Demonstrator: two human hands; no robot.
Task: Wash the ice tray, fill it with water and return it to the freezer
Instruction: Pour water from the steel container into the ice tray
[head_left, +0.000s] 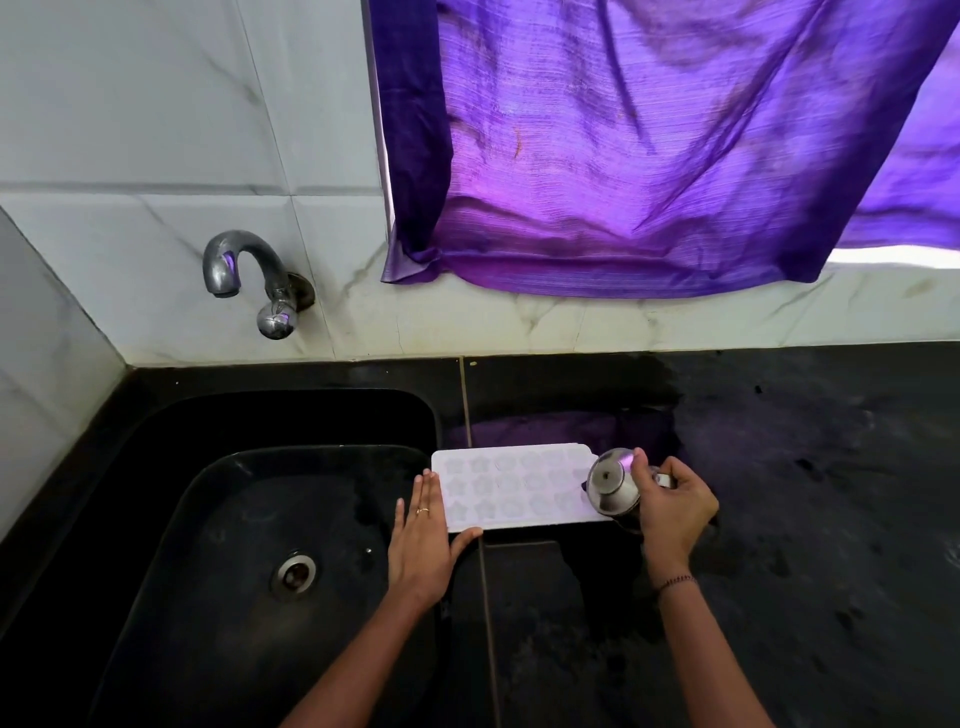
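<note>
Head-camera view, looking down at a black stone counter (805, 519) with a black sink (171, 467) set into its left side. A white ice tray (514, 486) with 3 rows of star-shaped moulds lies flat on the counter, its left end at the sink's right edge, near the counter's front. The left hand (423, 545) rests palm-down on the tray's left end, fingers straight and held together, thumb spread out along the tray's near edge; a ring (422, 511) shows on 1 finger. The right hand (672, 512) has its fingers curled tightly around a small steel vessel (613, 486), which is tipped on its side over the tray's right end with its round base facing the camera. A thin beaded bracelet (675, 582) circles the right wrist. Whether the moulds hold water cannot be told. A round metal drain (295, 573) sits in the sink floor. On the white tiled wall (130, 104) behind the sink is a curved metal tap (249, 275). To its right a purple curtain (649, 156) hangs down to the ledge.
</note>
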